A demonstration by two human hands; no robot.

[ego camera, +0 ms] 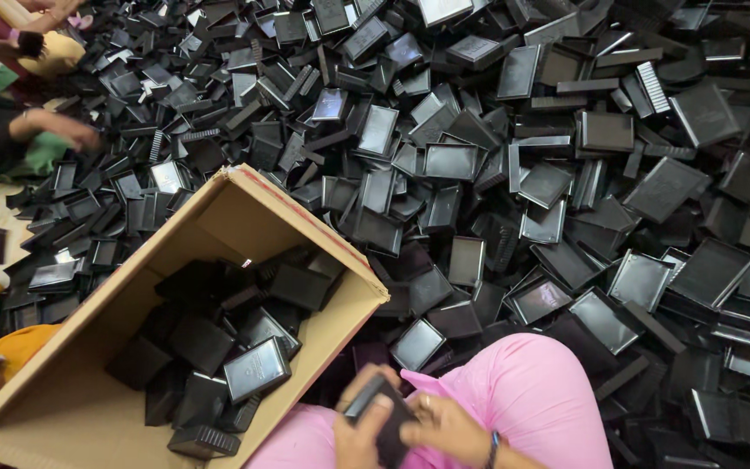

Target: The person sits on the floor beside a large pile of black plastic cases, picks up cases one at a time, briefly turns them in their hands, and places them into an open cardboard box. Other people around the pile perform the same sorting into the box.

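Head view | left hand [359,432] and right hand [444,427] both clamped on black case [385,417] (over pink lap) | cardboard box [88,347] beside.

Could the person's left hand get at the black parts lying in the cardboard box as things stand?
Probably yes: the cardboard box lies open-topped just beside the left hand, nothing covering the black parts. But both hands, the right hand too, now hold a black case.

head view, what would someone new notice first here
A huge heap of black plastic casings fills the upper and right of the view. At lower left an open cardboard box lies tilted, partly filled with the same pieces. At the bottom, over a pink-clad knee, the left hand and right hand hold one black casing.
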